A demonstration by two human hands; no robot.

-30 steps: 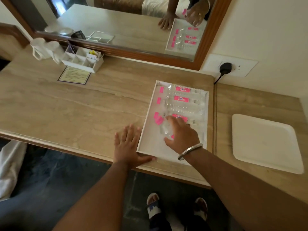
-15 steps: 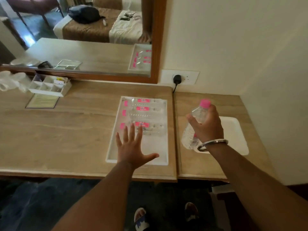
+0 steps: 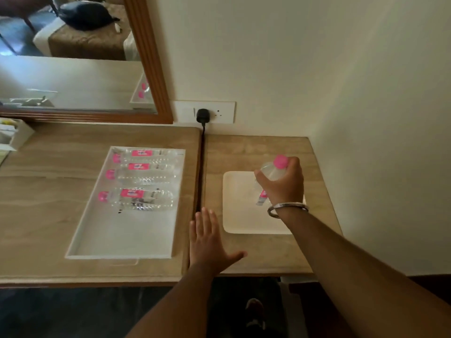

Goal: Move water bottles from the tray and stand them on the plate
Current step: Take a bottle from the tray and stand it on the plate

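My right hand (image 3: 284, 184) grips a clear water bottle (image 3: 269, 170) with a pink cap by its neck, holding it nearly upright over the white square plate (image 3: 240, 215); its base is hidden behind my hand. Three more pink-capped bottles (image 3: 141, 197) lie on their sides in the far half of the white tray (image 3: 124, 240), caps to the left. My left hand (image 3: 207, 240) is flat and open, fingers spread, on the desk between tray and plate, over the gap between the two tabletops.
A dark gap (image 3: 201, 172) splits the desk between tray and plate. A black plug (image 3: 203, 116) sits in the wall socket behind it. A wood-framed mirror (image 3: 148, 57) hangs at the back left. The wall stands close on the right of the plate.
My right hand has carried the bottle from the tray's edge to above the plate and turned it upright. My left hand slid right, off the tray, onto the desk.
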